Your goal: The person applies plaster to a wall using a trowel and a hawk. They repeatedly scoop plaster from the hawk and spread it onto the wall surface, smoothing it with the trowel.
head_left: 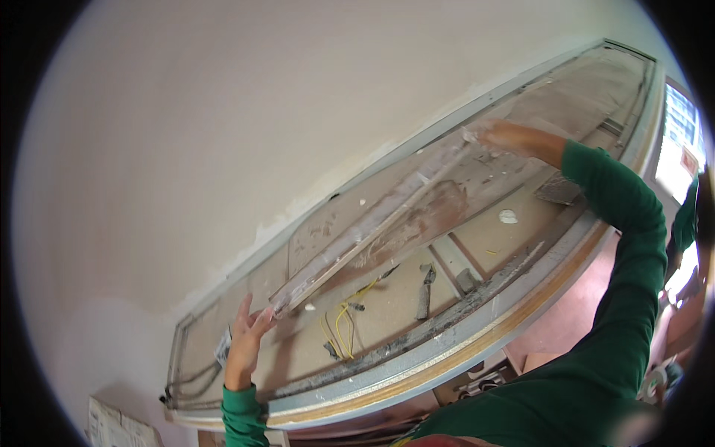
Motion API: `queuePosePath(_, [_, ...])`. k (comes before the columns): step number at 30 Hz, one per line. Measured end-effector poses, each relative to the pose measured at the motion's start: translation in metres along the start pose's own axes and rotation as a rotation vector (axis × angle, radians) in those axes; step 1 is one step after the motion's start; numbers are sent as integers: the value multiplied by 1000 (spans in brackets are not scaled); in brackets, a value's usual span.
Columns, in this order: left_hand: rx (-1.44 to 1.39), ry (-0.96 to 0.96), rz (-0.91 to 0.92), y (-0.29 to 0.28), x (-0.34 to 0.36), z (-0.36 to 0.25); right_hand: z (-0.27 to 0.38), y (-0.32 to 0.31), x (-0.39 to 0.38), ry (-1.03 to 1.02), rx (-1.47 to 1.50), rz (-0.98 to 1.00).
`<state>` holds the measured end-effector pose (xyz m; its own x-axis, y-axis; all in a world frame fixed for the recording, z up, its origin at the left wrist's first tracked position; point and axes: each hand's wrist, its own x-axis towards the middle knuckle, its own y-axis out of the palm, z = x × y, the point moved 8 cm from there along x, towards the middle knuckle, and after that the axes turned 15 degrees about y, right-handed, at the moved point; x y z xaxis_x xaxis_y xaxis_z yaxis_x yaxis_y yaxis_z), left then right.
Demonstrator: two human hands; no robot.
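A long, pale, dusty strip (366, 232) spans diagonally between my hands above a shallow metal-edged recessed bay (509, 201) along the wall. My right hand (491, 138), coated in white residue, grips the upper end; its fingertips are partly hidden. My left hand (252, 331) holds the lower end at its fingertips, with one finger raised apart. Under and beside the strip lies a smeared brownish panel (447, 201). Nearer me in the bay are yellow wires (342, 328), a grey tool-like piece (424, 298), a dark square piece (558, 190) and small white flakes (508, 217).
A pale wall (223, 134) rises behind the bay. A silver and wood-coloured edge (465, 340) curves along the near side. A bright window (678, 134) is at the right. A worn paper or cardboard item (119, 425) sits at the lower left. Pinkish surfaces and clutter show below the edge.
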<state>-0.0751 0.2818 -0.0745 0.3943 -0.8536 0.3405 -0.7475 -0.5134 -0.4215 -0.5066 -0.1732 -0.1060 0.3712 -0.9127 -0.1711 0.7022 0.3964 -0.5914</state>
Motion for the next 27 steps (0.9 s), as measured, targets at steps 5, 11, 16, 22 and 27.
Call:
queuePosePath(5, [-91,166,4,19,10,-30,47,-56,-28,-299,965,-86])
queuePosePath(11, [43,404,241,64,63,-82,149,-170,-251,-1103,1041,-615])
queuePosePath(16, [499,1174,14,70,46,-270,218,-134,-402,-1577,381,-665])
queuePosePath(22, [604,1823,-233,57,-55,-393,278,-20,-418,-1655,-56,-711])
queuePosePath(27, [860,1517,-248,70,-43,-376,301,26,-393,-1655,-144,-607])
